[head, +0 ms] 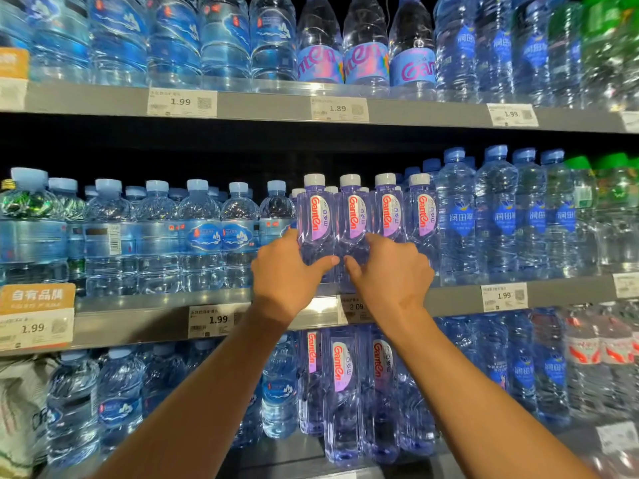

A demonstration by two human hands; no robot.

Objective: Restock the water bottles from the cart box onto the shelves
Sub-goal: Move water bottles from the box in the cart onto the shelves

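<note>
Both thumbs meet low across the front of the purple Ganten bottles (333,223) on the middle shelf (449,299). The left hand (288,274) curls round the leftmost bottle (313,223), the right hand (389,271) round its neighbour (352,224), probably squaring them to face labels forward. They stand at the shelf's front edge, hemmed by blue bottles (238,236) left and taller ones (498,216) right, so little sideways room remains. Dark headroom opens above the caps. The cart box is out of view.

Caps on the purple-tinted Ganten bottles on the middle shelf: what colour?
White caps, on the purple-tinted Ganten bottles; the only view, the head camera, shows them.
</note>
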